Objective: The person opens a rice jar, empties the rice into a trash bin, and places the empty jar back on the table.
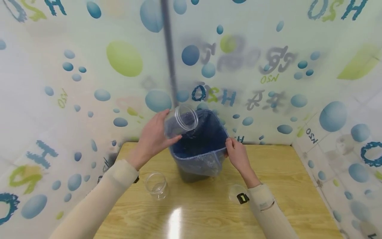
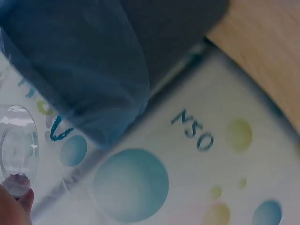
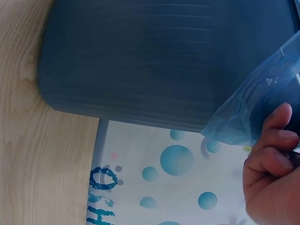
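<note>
My left hand (image 1: pixel 152 134) grips a clear plastic jar (image 1: pixel 171 124) round its side, fingers behind and thumb in front. The jar is tilted, its ringed mouth facing right over the opening of a grey-blue trash bin (image 1: pixel 191 176). A translucent bluish bag (image 1: pixel 206 165) lines the bin and hangs folded over the rim. At the bin's right corner, my right hand (image 1: pixel 237 154) holds the rim and liner, its fingers curled in the right wrist view. Only a fingertip and thumb of the left hand (image 2: pixel 14 208) show in the left wrist view.
Another clear jar (image 1: pixel 156 186) stands on the wooden table (image 1: pixel 194 209), left of the bin. A clear round lid (image 1: pixel 233 193) lies partly behind the right wrist's black strap. Patterned walls (image 1: pixel 256 83) close in the table's back and sides.
</note>
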`<state>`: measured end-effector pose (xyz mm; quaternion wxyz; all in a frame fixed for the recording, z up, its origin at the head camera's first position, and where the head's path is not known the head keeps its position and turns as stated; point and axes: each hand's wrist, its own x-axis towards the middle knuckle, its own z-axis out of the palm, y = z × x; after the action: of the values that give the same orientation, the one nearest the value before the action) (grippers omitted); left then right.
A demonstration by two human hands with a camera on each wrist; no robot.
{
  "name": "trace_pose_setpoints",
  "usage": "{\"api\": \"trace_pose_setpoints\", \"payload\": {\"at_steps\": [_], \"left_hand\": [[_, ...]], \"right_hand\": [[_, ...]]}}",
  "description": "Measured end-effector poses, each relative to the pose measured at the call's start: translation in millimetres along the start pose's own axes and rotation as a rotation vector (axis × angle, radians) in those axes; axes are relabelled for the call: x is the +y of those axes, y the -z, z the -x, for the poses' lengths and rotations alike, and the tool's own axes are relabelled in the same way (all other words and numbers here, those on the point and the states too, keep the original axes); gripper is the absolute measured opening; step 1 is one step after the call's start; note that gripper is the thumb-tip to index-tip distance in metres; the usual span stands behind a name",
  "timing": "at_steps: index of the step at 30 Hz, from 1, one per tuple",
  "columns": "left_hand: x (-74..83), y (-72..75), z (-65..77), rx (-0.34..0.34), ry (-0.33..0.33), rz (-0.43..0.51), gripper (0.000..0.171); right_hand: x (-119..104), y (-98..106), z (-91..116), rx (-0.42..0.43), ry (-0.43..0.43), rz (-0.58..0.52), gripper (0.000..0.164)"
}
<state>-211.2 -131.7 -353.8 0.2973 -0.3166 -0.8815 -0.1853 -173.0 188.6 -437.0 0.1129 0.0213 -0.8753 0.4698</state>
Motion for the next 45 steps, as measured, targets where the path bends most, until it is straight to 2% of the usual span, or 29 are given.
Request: {"api": "trace_pose_setpoints", "payload": {"at_steps": [5, 11, 17, 23, 25, 28, 31, 33, 34, 36, 39, 41, 45], "left_hand": [[11.1, -7.6, 22.0, 0.080, 0.159, 0.233, 0.101], [24.6, -9.8, 39.9, 0.188, 0.291, 0.343, 0.102], [29.3, -9.8, 50.4, 0.251, 0.315, 0.447, 0.099], [22.9, -8.1, 64.1, 0.340, 0.330, 0.631, 0.091], [19.1, -7.6, 73.0, 0.368, 0.345, 0.655, 0.090], [17.4, -5.0, 90.3, 0.438, 0.402, 0.633, 0.086], [22.9, 3.5, 107.2, 0.512, 0.512, 0.581, 0.081], [24.4, 7.4, 120.5, 0.534, 0.603, 0.554, 0.082], [22.9, 7.9, 128.5, 0.530, 0.652, 0.538, 0.083], [9.8, 0.1, 150.0, 0.508, 0.762, 0.519, 0.088], [-10.9, -12.5, 181.1, 0.471, 0.893, 0.542, 0.095], [-23.2, -19.2, 198.7, 0.458, 0.949, 0.590, 0.094], [-37.6, -26.9, 225.7, 0.402, 1.019, 0.658, 0.089]], "right_hand": [[1, -1, 2, 0.002, -0.008, 0.003, 0.040], [1, -1, 1, 0.005, -0.012, -0.007, 0.041], [1, 0, -1, -0.001, -0.020, -0.025, 0.042], [1, 0, -1, -0.004, -0.020, -0.036, 0.044], [0, 1, -1, -0.003, -0.019, -0.037, 0.043], [0, 1, -1, -0.006, -0.020, -0.035, 0.044], [0, 1, 0, -0.015, -0.022, -0.039, 0.044], [0, 0, -1, -0.016, -0.021, -0.037, 0.043], [0, 0, -1, -0.018, -0.020, -0.035, 0.043], [0, 0, -2, -0.019, -0.020, -0.034, 0.042], [0, 0, -2, -0.018, -0.023, -0.032, 0.042], [-1, 1, -1, -0.016, -0.028, -0.028, 0.043], [-1, 1, -2, -0.017, -0.032, -0.001, 0.043]]}}
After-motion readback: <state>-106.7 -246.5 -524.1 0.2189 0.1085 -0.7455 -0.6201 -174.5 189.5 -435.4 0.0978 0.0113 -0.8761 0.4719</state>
